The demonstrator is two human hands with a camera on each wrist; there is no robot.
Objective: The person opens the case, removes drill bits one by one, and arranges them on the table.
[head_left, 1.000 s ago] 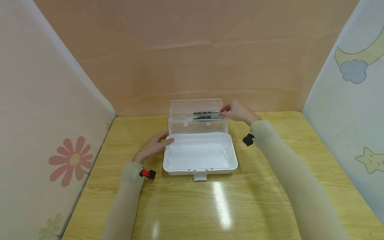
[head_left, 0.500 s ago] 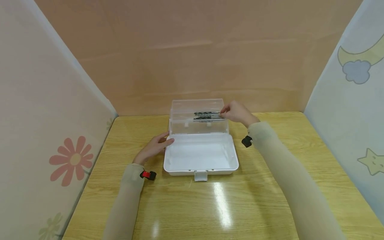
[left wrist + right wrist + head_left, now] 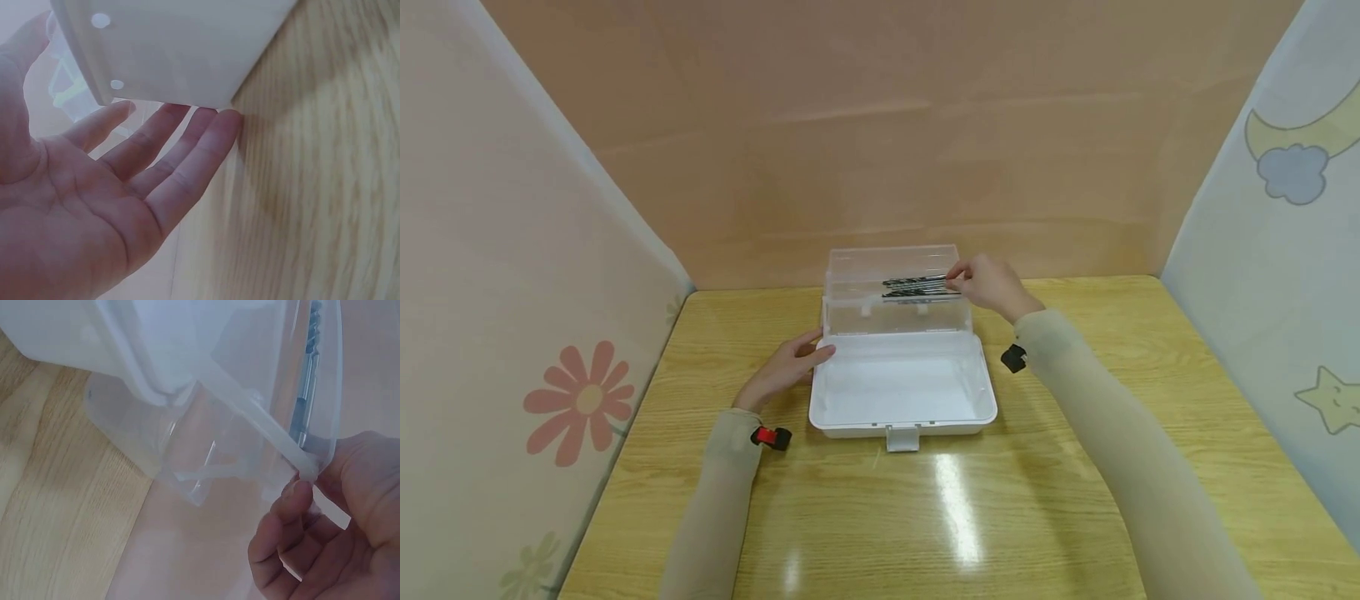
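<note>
A white plastic storage box stands on the wooden table with its lid side raised at the back. My left hand holds the box at its back left corner, thumb over the rim; in the left wrist view the fingers reach round behind the white wall. Above the base, a translucent tray carries several metal drill bits, lying lengthwise toward its right end. At that end my right hand pinches the tray's edge. The right wrist view shows a pale hinge strut running to the pinching fingertips.
The front latch hangs down toward the table. Behind the box rises a tan back wall; patterned side panels stand to the left and right. Light glares off the table in front of the box.
The right hand's wrist has shifted slightly left, and the drill bits have tilted a little with the tray's right end. The left hand stays at the box corner.
</note>
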